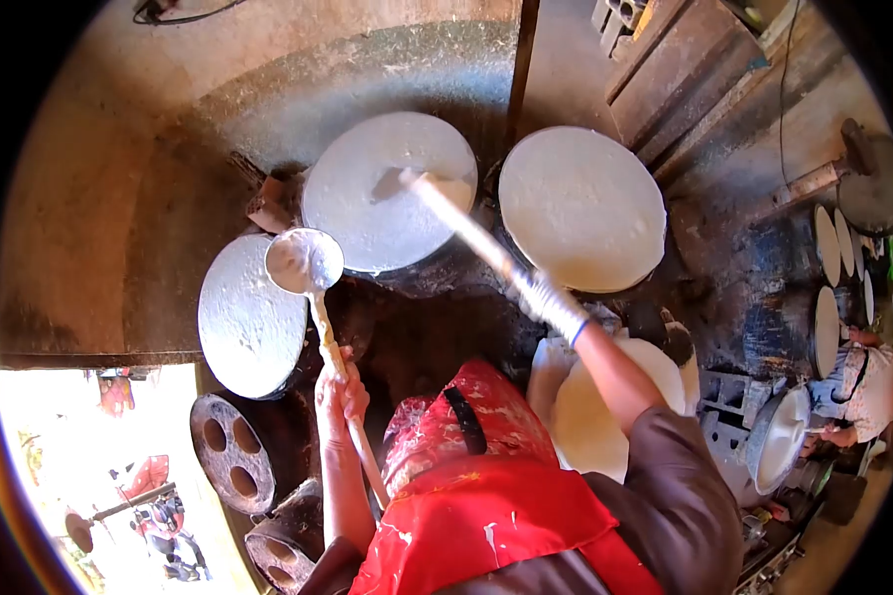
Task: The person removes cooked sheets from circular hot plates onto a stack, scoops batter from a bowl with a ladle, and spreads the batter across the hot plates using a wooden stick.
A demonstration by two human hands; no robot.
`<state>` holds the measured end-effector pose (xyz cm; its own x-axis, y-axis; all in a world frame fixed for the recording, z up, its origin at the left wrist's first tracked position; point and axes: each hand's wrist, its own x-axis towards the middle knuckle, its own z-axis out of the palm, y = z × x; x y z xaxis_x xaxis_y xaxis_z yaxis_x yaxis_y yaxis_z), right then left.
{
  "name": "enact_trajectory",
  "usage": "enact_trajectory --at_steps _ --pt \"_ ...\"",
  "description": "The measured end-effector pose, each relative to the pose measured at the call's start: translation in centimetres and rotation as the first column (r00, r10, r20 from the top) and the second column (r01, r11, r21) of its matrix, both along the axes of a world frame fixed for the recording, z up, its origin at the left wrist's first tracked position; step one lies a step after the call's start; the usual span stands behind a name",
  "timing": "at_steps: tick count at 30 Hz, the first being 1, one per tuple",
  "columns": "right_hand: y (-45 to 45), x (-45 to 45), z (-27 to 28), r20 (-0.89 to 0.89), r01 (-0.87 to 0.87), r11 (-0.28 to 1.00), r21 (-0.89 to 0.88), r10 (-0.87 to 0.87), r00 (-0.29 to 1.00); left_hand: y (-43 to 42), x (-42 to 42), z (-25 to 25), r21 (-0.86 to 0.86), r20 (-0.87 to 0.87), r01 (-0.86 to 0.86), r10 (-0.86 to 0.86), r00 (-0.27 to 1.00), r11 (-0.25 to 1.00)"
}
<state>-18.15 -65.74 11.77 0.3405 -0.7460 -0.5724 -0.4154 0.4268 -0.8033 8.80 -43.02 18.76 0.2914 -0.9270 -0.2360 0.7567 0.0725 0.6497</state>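
My left hand is wrapped round the long handle of a ladle, whose bowl is coated with white batter. The ladle is raised beside the left round plate, which has a white layer on it. My right hand, pale and whitened above a blue wrist band, is closed on a pale stick. The stick's far end reaches over the white, wet-looking surface of the middle round plate. A right-hand plate also carries a white layer. Near my right forearm is a wide container of cream-coloured batter.
Cylinders with round holes lie at lower left by a bright doorway. On the right are concrete blocks, a metal basin, dark drums and another person. A wall stands behind the plates.
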Motion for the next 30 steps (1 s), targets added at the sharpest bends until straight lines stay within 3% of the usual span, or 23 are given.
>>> enact_trajectory --at_steps 2,4,5,8,10,12,15,16,19,20,21,22,24,25,28,29,30 --pt "4.1 0.2 -1.7 -0.049 -0.142 0.979 0.147 0.150 0.987 0.2 0.3 0.0 0.002 -0.009 0.016 -0.016 1.000 1.000" --pt "4.5 0.1 -1.8 -0.113 -0.064 0.993 0.100 0.075 0.991 -0.4 0.6 0.1 -0.002 -0.016 0.026 -0.026 1.000 1.000" --pt "3.4 -0.9 -1.4 -0.111 -0.018 0.981 0.195 0.040 0.993 -0.3 0.7 0.0 -0.001 -0.020 0.029 -0.029 0.999 1.000" --pt "1.4 -0.3 -0.3 -0.027 0.082 0.994 0.067 -0.080 0.996 -0.3 1.9 -0.1 -0.001 -0.042 0.043 -0.043 0.998 0.999" --pt "-0.7 0.0 -3.2 -0.067 0.111 0.988 0.104 -0.105 0.992 0.2 2.4 -0.2 0.000 -0.017 0.050 -0.050 0.999 0.999" --pt "-2.0 1.5 -3.2 0.030 0.151 0.986 -0.066 -0.150 0.988 0.7 3.1 -0.4 0.002 -0.015 0.064 -0.064 0.998 0.998" --pt "-5.0 4.8 -1.5 -0.160 0.134 0.990 -0.050 -0.141 0.977 1.6 4.2 -1.0 0.013 0.000 0.073 -0.073 0.997 0.997" --pt "-5.3 6.4 -0.1 -0.075 0.216 0.971 -0.104 -0.225 0.972 2.0 4.4 -1.1 0.005 -0.002 0.076 -0.076 0.997 0.997" --pt "-9.5 9.1 -2.6 -0.176 0.253 0.960 -0.119 -0.271 0.947 2.9 5.0 -1.5 -0.007 -0.033 0.074 -0.074 0.997 0.997" --pt "-10.5 9.7 -3.2 -0.397 -0.013 0.920 -0.392 -0.156 0.904 3.2 5.1 -1.5 -0.012 -0.035 0.074 -0.075 0.997 0.997" --pt "-11.1 10.5 -3.2 -0.613 -0.323 0.765 -0.558 -0.117 0.781 3.4 5.4 -1.4 0.001 -0.020 0.079 -0.079 0.997 0.997" --pt "-8.3 11.1 1.2 -0.489 -0.255 0.762 -0.595 -0.091 0.868 3.6 5.4 -1.3 0.017 -0.008 0.080 -0.080 0.997 0.997" --pt "-6.1 10.9 2.5 -0.349 -0.220 0.561 -0.798 -0.133 0.928 3.9 5.5 -1.2 -0.004 -0.015 0.070 -0.070 0.997 0.998" --pt "-4.7 10.5 3.6 -0.325 -0.179 0.547 -0.818 -0.182 0.928 4.2 5.8 -1.3 -0.005 -0.022 0.067 -0.067 0.998 0.998" --pt "-5.0 7.4 -4.5 -0.302 -0.143 0.498 -0.855 -0.255 0.918 4.1 6.2 -1.2 -0.007 -0.041 0.063 -0.063 0.997 0.998" --pt "-4.0 7.6 -3.5 -0.441 -0.256 0.563 -0.786 -0.221 0.870 3.8 6.2 -1.2 -0.004 -0.051 0.066 -0.066 0.997 0.998" --pt "-2.5 9.1 -0.2 -0.577 -0.317 0.712 -0.626 -0.151 0.803 3.5 6.2 -1.1 -0.006 -0.049 0.070 -0.070 0.996 0.998"
